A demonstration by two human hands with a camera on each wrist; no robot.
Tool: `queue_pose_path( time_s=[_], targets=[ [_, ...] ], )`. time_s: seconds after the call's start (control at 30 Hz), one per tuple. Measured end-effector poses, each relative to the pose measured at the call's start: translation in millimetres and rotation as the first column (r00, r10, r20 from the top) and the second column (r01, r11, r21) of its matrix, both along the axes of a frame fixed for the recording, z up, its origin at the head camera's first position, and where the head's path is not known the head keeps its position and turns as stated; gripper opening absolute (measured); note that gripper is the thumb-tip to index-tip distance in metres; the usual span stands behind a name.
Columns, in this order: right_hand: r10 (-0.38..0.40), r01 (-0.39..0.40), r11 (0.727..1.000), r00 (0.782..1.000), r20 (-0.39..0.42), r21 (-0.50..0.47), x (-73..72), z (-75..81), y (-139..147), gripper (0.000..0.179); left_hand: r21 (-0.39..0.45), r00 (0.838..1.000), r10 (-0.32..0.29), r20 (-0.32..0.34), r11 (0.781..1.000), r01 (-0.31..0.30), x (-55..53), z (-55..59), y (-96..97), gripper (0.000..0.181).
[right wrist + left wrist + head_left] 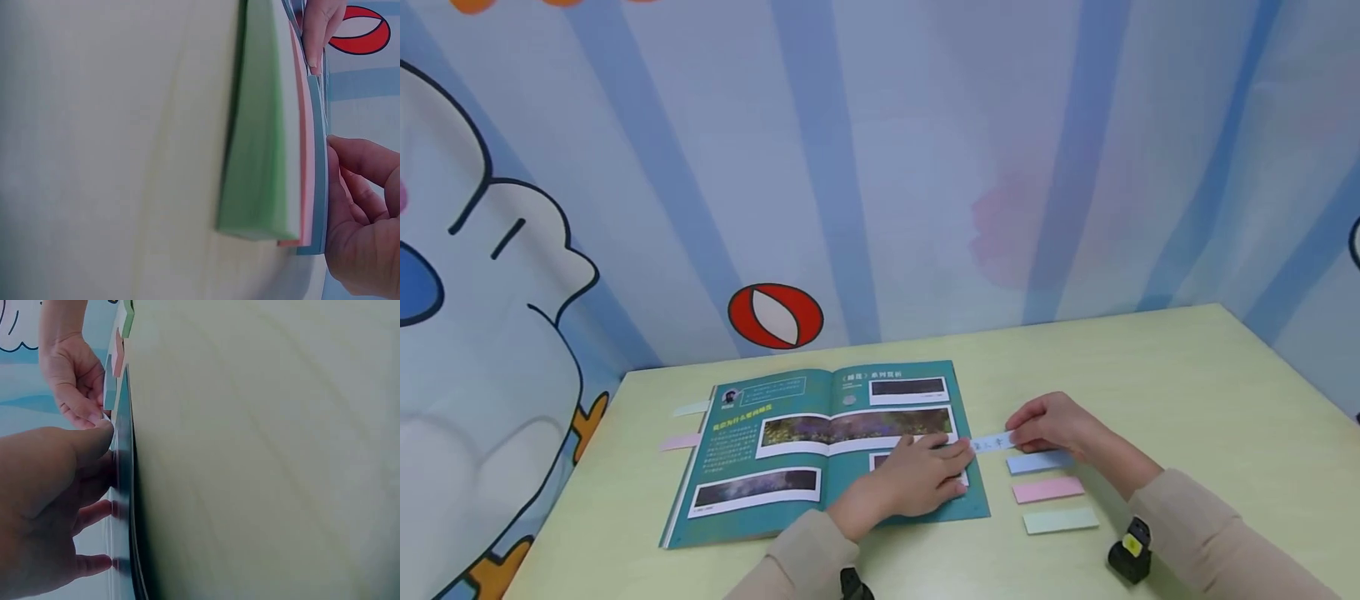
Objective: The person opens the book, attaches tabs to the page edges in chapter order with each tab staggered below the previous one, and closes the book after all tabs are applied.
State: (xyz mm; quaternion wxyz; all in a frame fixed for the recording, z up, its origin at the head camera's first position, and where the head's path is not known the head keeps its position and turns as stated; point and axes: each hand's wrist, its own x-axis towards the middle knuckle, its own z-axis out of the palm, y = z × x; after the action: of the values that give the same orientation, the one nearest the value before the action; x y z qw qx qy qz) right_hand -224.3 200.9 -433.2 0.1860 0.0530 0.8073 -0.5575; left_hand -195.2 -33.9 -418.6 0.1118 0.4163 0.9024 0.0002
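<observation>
An open booklet with teal pages (842, 493) and printed photos lies on the table. On its right page rests my left hand (917, 477), fingers spread and pressing near the outer edge. A light blue sticky strip (989, 442) with handwriting extends from that edge, its left end beside the left fingertips. My right hand (1058, 427) pinches the strip's right end between thumb and fingers. In the right wrist view the right hand (365, 212) is just beyond the stacked-looking pads. The left wrist view shows the left hand (44, 500) with fingertips against the page.
Below the right hand lie a blue sticky pad (1037, 462), a pink pad (1048, 490) and a green pad (1060, 521). A pale green tab (691, 408) and a pink tab (680, 442) stick out at the booklet's left. A printed curtain (925, 167) hangs behind the table.
</observation>
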Motion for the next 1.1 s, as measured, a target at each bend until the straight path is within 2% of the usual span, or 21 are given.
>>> queue_pose_path(
  time_s=[0.2,0.37,0.5,0.67,0.83,1.03,1.1],
  targets=[
    [0.017,-0.017,1.000,1.000,-0.013,-0.015,1.3,-0.3,0.3,0.019,0.062,0.999,-0.016,0.029,0.998,0.014,-3.0,-0.3,-4.2,0.050],
    [0.002,-0.002,1.000,1.000,-0.008,0.000,0.8,0.1,-1.3,0.017,0.110,0.999,-0.054,0.009,0.993,0.052,-4.1,3.0,-5.8,0.045],
    [-0.015,0.015,1.000,1.000,-0.003,0.011,0.0,1.1,-0.1,0.016,0.076,0.998,-0.059,-0.012,0.995,0.060,-2.1,4.6,-2.5,0.046],
    [-0.009,0.009,1.000,1.000,-0.007,0.000,0.6,1.5,0.9,0.017,0.008,0.999,-0.029,-0.030,1.000,0.029,0.2,3.0,-0.7,0.049],
    [-0.012,0.012,1.000,1.000,-0.006,0.000,1.7,2.7,0.4,0.017,-0.021,0.999,-0.038,0.017,0.999,0.039,-4.4,8.4,2.7,0.049],
    [-0.003,0.003,1.000,1.000,-0.007,-0.006,1.2,2.7,0.8,0.018,-0.006,0.996,-0.036,0.086,0.999,0.037,-8.7,18.9,8.7,0.049],
    [-0.008,0.008,1.000,1.000,-0.005,-0.005,1.0,2.7,0.9,0.018,-0.003,0.996,-0.034,0.082,0.999,0.034,-8.6,18.6,9.3,0.052]
  ],
)
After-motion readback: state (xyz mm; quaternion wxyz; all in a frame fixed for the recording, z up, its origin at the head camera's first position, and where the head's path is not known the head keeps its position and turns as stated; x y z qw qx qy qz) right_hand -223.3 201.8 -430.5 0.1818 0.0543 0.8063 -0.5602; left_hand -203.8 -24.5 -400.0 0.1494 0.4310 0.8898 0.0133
